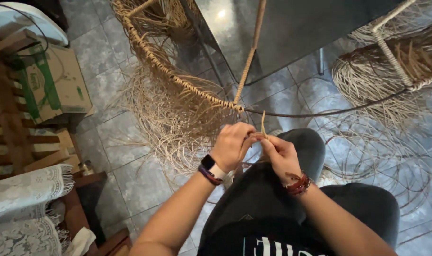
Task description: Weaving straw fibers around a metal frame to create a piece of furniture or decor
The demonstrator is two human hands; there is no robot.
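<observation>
A round metal frame (320,113) stands before me, its left arc wrapped in tan rattan weave (178,78), with loose strands hanging down. My left hand (232,144), with a watch at the wrist, and my right hand (281,155), with red bracelets, meet just below the frame's rim. Both pinch a thin rattan strand (263,122) that rises between them toward the wrapped end of the rim. My knees in dark trousers are under the hands.
Loose rattan coils (367,80) lie on the grey tiled floor at right and behind the frame. A dark table (292,28) stands beyond. A cardboard box (50,83), wooden slats (7,123) and a white lace cloth (22,204) are at left.
</observation>
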